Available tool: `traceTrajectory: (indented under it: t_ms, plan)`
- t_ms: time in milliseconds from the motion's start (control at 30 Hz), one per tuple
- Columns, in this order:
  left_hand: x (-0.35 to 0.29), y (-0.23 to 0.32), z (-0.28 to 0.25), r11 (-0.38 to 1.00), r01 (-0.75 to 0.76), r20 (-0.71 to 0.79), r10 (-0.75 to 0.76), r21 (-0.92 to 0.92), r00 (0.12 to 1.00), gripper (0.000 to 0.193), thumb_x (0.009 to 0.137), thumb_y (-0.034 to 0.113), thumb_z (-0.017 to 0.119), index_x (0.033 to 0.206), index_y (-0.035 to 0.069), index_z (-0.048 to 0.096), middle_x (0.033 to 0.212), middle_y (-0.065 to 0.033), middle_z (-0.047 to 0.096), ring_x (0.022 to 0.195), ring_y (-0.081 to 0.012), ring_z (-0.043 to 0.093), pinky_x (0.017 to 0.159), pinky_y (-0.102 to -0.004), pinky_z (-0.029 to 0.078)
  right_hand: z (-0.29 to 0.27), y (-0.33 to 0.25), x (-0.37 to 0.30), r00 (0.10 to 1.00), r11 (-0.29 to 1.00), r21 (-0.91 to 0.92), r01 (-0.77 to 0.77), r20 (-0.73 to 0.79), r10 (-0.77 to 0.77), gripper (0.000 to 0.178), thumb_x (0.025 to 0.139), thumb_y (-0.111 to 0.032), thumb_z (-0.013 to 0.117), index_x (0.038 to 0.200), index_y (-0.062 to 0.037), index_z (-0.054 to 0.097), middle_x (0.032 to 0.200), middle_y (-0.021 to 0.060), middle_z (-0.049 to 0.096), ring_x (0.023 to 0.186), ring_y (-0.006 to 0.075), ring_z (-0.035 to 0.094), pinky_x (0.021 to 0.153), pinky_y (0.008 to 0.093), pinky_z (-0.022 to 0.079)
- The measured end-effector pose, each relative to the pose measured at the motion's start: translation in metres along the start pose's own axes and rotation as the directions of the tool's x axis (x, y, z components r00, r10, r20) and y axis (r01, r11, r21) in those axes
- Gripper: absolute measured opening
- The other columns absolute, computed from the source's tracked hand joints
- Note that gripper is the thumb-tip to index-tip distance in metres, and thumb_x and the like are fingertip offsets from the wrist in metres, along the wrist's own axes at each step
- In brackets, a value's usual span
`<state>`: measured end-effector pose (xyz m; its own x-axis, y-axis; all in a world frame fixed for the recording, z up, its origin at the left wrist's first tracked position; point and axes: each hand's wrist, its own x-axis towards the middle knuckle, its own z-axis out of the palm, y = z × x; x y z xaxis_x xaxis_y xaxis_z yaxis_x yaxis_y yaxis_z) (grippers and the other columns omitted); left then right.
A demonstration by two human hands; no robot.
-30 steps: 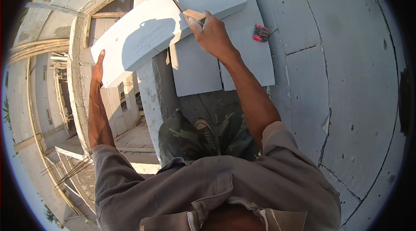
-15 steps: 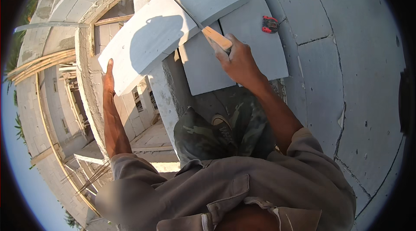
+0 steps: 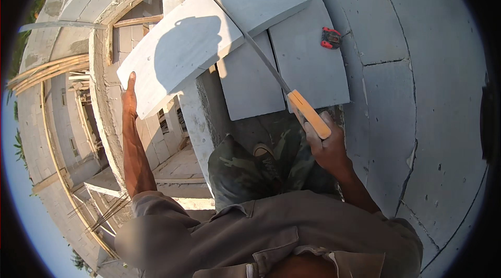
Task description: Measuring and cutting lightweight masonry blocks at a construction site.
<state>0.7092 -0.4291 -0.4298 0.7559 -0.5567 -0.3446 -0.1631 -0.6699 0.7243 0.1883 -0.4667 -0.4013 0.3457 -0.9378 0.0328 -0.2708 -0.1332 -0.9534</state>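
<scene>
My right hand (image 3: 330, 145) is wrapped round the light wooden handle of a hand saw (image 3: 266, 62). The saw's blade runs up and to the left into a cut line across a pale grey lightweight concrete block (image 3: 195, 43). My left hand (image 3: 130, 95) grips the left end of that block, thumb on top and the other fingers hidden at its edge. The block's left part juts past the wall, and its right part rests on more pale blocks (image 3: 248, 82). A shadow falls on the block's left part.
A red and black tape measure (image 3: 331, 38) lies at the right on the block surface. The grey block wall (image 3: 389, 95) stretches along the right. To the left, a drop opens beside the concrete ledge (image 3: 195, 111), with timber poles (image 3: 52, 73) and unfinished walls below.
My right hand has drawn the saw back toward me and to the right, so more of the blade shows. My left hand stays on the block's end.
</scene>
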Motion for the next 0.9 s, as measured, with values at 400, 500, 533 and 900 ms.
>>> traceTrajectory:
  t_ms: [400, 500, 533, 900]
  plan:
    - [0.005, 0.001, -0.007, 1.000, 0.000, 0.026, 0.000, 0.003, 1.000, 0.105, 0.075, 0.072, 0.061, 0.135, -0.013, 0.041, 0.125, -0.0293, 0.054, 0.117, -0.0308, 0.055, 0.098, -0.0397, 0.045, 0.014, 0.006, 0.015, 1.000, 1.000, 0.020, -0.012, 0.003, 0.012, 0.021, 0.088, -0.012, 0.063, 0.089, 0.0054, 0.052, 0.059, 0.0157, 0.057, 0.055, 0.0207, 0.063, 0.055, 0.0345, 0.047]
    - [0.019, 0.007, 0.002, 0.977, -0.190, -0.021, 0.193, 0.100, 0.981, 0.108, 0.075, 0.071, 0.062, 0.135, -0.015, 0.038, 0.124, -0.0294, 0.054, 0.112, -0.0318, 0.058, 0.095, -0.0389, 0.047, 0.009, -0.002, 0.030, 0.996, 0.995, 0.051, -0.081, 0.040, 0.079, 0.021, 0.087, -0.012, 0.064, 0.088, 0.0044, 0.052, 0.058, 0.0144, 0.056, 0.055, 0.0181, 0.063, 0.054, 0.0335, 0.047]
    - [0.015, 0.015, 0.008, 0.994, -0.046, -0.005, 0.047, 0.097, 0.999, 0.108, 0.074, 0.072, 0.062, 0.136, -0.014, 0.039, 0.125, -0.0294, 0.054, 0.115, -0.0323, 0.056, 0.096, -0.0392, 0.046, 0.024, 0.001, 0.063, 0.991, 0.992, 0.037, -0.121, 0.059, 0.119, 0.024, 0.088, -0.015, 0.064, 0.088, 0.0063, 0.053, 0.057, 0.0167, 0.055, 0.054, 0.0206, 0.062, 0.054, 0.0336, 0.048]
    - [0.018, 0.014, 0.001, 0.992, -0.100, 0.027, 0.098, 0.075, 0.995, 0.112, 0.072, 0.075, 0.060, 0.138, -0.012, 0.037, 0.131, -0.0307, 0.049, 0.116, -0.0351, 0.055, 0.096, -0.0416, 0.046, 0.009, 0.002, -0.004, 0.997, 0.995, 0.091, 0.049, -0.064, -0.043, 0.027, 0.088, -0.017, 0.063, 0.094, 0.0075, 0.054, 0.056, 0.0186, 0.055, 0.055, 0.0268, 0.064, 0.053, 0.0374, 0.047]
